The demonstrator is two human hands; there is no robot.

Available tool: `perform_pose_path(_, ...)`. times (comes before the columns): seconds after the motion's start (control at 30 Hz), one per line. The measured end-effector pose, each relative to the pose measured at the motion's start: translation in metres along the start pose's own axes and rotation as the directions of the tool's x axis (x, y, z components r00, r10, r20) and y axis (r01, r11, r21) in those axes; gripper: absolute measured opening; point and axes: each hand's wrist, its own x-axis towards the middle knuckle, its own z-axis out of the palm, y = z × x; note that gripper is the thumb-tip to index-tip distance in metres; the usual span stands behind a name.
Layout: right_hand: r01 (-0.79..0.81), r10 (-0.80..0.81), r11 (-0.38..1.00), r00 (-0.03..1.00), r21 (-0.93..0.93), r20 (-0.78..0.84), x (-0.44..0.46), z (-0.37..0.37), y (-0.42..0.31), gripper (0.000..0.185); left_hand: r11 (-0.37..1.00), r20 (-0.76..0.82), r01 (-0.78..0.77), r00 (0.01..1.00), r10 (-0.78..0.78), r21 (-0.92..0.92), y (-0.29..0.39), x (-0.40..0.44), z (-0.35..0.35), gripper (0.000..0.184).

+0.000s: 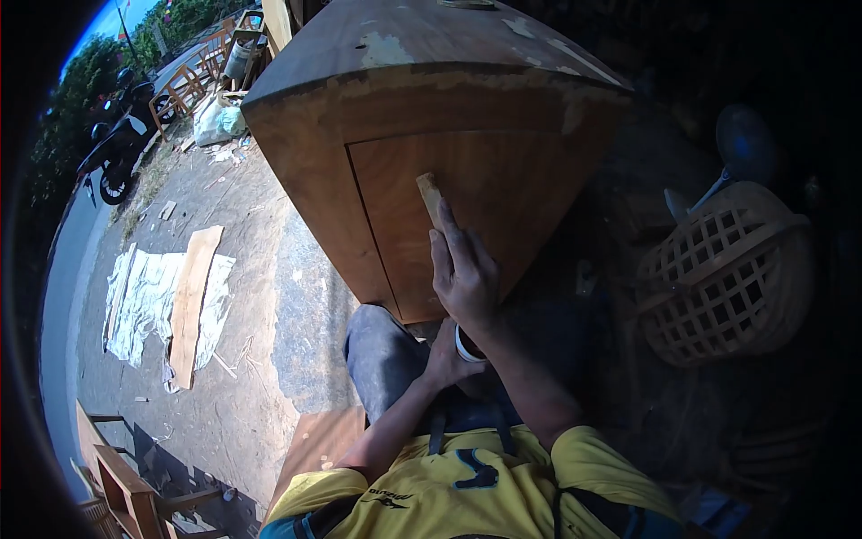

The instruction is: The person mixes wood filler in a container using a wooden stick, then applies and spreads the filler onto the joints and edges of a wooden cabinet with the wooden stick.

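In front of me stands a brown wooden cabinet (368,117), with pale worn or filled patches along its top edge. Set into its face is a framed wood panel (386,193). My right hand (467,269) is closed on a short, flat tan strip (429,196), its index finger stretched along it. The strip's far end is at the panel; whether it is a scraper or a small block I cannot tell. Below, between my knees, my left hand (444,357) is wrapped round a white-rimmed cup (465,346) with dark brown contents, partly hidden by my right forearm.
On the right, in shadow, is a lattice plastic basket (718,278) near a round fan-like object (745,144). White cloth (148,296) and a wooden board (193,305) lie on the ground at left. Wooden furniture (126,490) stands lower left; a motorcycle (121,148) is beyond.
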Motion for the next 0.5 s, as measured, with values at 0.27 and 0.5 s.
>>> perform_pose_path(0.27, 0.077, -0.082, 0.994, 0.994, -0.072, -0.067, 0.011, 0.01, 0.014, 0.055, 0.999, -0.012, 0.009, 1.0, -0.009, 0.046, 0.005, 0.003, -0.003, 0.116)
perform_pose_path(0.5, -0.097, 0.097, 0.995, 0.993, 0.006, 0.061, 0.015, -0.019, -0.016, 0.053, 0.999, 0.077, 0.021, 0.997, -0.024, 0.038, -0.015, -0.002, -0.002, 0.117)
